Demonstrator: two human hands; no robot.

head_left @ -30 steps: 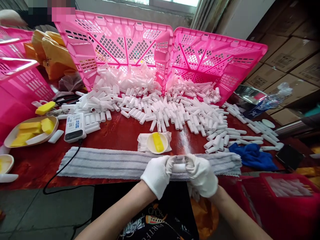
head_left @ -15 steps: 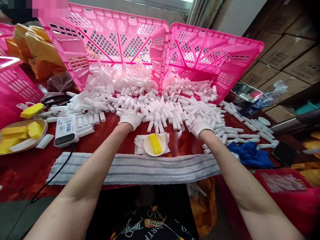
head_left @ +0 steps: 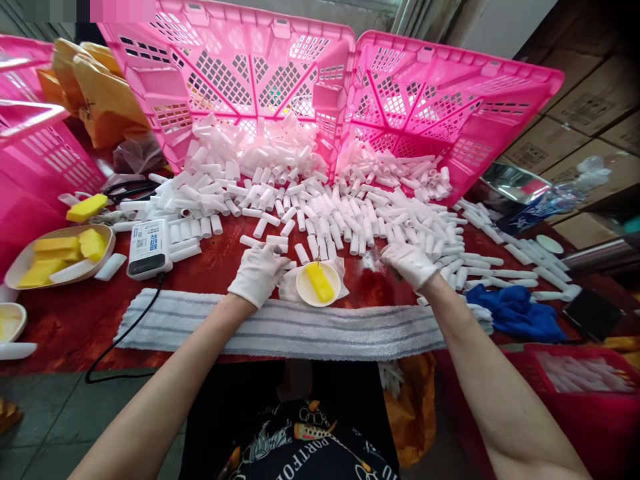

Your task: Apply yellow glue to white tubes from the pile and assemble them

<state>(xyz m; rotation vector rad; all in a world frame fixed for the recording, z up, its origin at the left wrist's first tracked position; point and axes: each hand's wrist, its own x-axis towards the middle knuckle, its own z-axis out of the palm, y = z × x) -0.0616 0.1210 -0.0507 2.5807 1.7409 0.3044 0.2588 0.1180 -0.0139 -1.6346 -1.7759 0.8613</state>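
Observation:
My left hand (head_left: 257, 275), in a white glove, is just left of a small round dish (head_left: 301, 288) with a yellow block (head_left: 320, 283) in it. Its fingers are curled in, and a short white tube (head_left: 290, 265) pokes out at the fingertips. My right hand (head_left: 411, 264), also gloved, is at the right front edge of a heap of white tubes (head_left: 345, 213). Its fingers are bent together; whatever may be between them is hidden. A shiny clear patch (head_left: 373, 260) lies just left of it. Under the dish is a crumpled white sheet (head_left: 289, 289).
Two pink crates (head_left: 240, 80) lie tipped behind the heap. A striped towel (head_left: 300, 327) runs along the front edge. To the left are a white boxy device (head_left: 149, 250) with a cord and a tray (head_left: 23, 267) of yellow blocks. A blue cloth (head_left: 515, 313) lies right.
My left hand has come back from the heap toward the dish, its fingers curling in. Some tubes now lie loose in front of the heap. My right hand's fingers have drawn together.

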